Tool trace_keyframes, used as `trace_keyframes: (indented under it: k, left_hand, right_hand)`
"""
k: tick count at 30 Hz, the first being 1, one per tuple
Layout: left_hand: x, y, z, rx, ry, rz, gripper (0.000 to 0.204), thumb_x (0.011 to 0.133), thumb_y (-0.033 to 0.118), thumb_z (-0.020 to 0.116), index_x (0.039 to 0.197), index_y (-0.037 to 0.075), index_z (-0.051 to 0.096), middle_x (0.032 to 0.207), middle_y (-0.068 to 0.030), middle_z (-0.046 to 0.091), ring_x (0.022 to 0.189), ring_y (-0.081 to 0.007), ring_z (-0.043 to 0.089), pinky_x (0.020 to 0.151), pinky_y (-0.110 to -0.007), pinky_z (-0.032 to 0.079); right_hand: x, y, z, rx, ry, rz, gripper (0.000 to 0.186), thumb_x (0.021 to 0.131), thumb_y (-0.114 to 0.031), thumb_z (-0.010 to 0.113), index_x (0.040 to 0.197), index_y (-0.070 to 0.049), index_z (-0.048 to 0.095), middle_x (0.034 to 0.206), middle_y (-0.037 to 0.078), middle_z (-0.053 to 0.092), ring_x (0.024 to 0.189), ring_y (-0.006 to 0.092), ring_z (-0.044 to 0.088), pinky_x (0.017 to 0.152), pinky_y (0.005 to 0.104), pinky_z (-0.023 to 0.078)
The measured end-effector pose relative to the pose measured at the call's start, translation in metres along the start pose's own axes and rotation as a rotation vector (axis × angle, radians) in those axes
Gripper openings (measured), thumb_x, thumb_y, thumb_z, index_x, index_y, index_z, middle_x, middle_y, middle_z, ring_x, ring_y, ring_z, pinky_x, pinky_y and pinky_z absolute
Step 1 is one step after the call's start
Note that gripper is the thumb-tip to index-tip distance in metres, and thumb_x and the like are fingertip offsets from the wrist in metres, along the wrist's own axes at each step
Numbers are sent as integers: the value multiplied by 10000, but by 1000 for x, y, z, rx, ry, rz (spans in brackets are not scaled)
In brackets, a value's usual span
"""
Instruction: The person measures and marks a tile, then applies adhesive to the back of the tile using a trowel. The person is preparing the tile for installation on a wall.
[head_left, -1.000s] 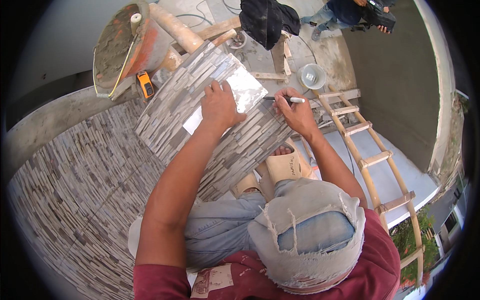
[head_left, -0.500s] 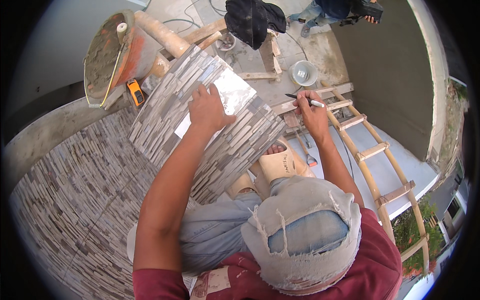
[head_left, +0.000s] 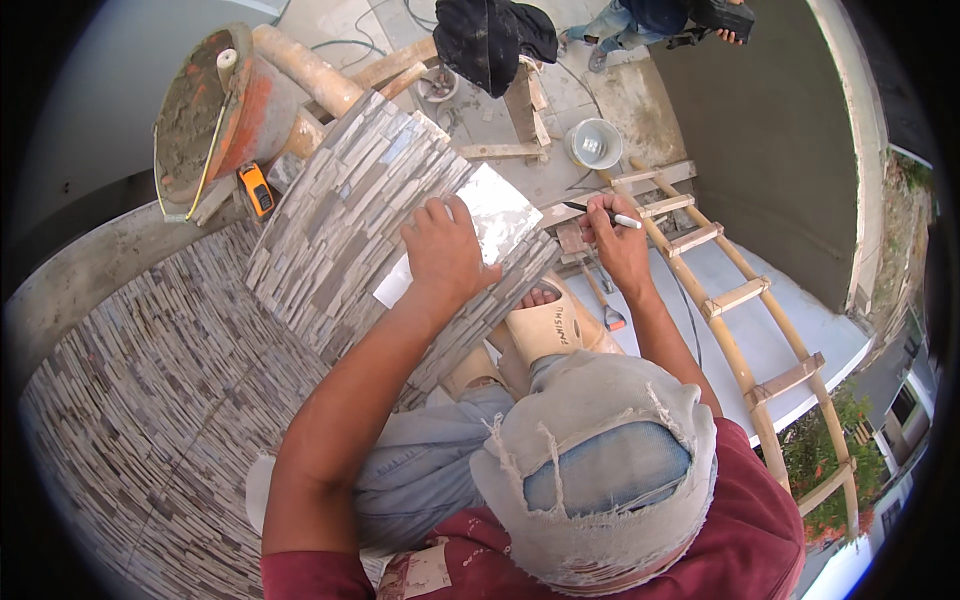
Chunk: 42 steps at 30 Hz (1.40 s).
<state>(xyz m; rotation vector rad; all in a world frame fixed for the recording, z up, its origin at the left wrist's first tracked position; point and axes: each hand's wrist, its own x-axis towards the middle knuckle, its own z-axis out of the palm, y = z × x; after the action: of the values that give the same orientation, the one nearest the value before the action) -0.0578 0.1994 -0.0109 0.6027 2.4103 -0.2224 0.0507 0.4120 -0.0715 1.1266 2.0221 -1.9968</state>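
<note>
A wide tile (head_left: pixel 335 205) with a grey and brown stacked-stone pattern lies tilted in front of my legs. On its face rests a white rectangular piece (head_left: pixel 505 215) with grey smudges, reaching over the tile's right edge. My left hand (head_left: pixel 445 255) grips this piece across its middle, fingers bent on top and thumb to the right, hiding part of it. To the right, my right hand (head_left: pixel 620 255) pinches a black marker (head_left: pixel 628 221) with a white end. Its dark tip points left, close to the white piece's right corner.
A bucket of mortar (head_left: pixel 190 125) and an orange tape measure (head_left: pixel 256 190) are at the left. Stone-patterned surfacing (head_left: pixel 150 400) spreads below them. A wooden ladder (head_left: pixel 735 297) slants along the right. A water bucket (head_left: pixel 594 146) and another person (head_left: pixel 612 28) are farther off.
My left hand has slid the white piece rightward and slightly nearer across the tile, past its edge. The marker remains in my right hand, now nearer the piece. The view has shifted slightly.
</note>
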Motion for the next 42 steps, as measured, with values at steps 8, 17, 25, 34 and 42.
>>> trace_keyframes:
  k: [8, 17, 25, 34, 42]
  left_hand:
    - [-1, 3, 13, -16, 6, 18, 1000, 624, 523, 831, 1326, -65, 430, 1171, -195, 469, 1098, -348, 481, 913, -491, 420]
    - [3, -3, 0, -36, -37, -45, 992, 619, 508, 840, 1321, -60, 428, 1189, -210, 473, 1112, -361, 498, 930, -499, 429]
    - [16, -46, -25, -51, 37, -143, 953, 638, 516, 837, 1301, -52, 454, 1220, -233, 501, 1157, -383, 504, 990, -501, 403]
    - [21, -49, -19, -24, 29, -87, 1056, 613, 569, 842, 1326, -91, 430, 1227, -285, 496, 1181, -444, 506, 989, -539, 416]
    - [22, -53, -18, -38, 16, -83, 1065, 615, 589, 836, 1320, -99, 431, 1219, -298, 503, 1175, -459, 515, 980, -558, 419]
  right_hand:
    - [-2, 4, -1, -23, 1, -7, 227, 1007, -232, 601, 1057, -13, 631, 842, 68, 684, 670, 105, 612, 634, 255, 507]
    - [-4, 5, -6, -5, 23, -13, 223, 1009, -207, 585, 1027, 12, 619, 809, 79, 676, 650, 110, 617, 604, 256, 520]
    - [-11, 2, -7, 179, 27, 12, 231, 1009, -230, 583, 1029, -2, 619, 838, 66, 675, 722, 108, 613, 633, 269, 509]
    - [-20, 16, 8, 290, 14, -11, 217, 998, -191, 591, 1053, 13, 640, 899, 61, 668, 818, 111, 652, 727, 257, 524]
    - [-29, 24, 23, 129, -90, 33, 171, 982, -113, 603, 1048, 34, 660, 942, 62, 688, 885, 116, 641, 838, 274, 507]
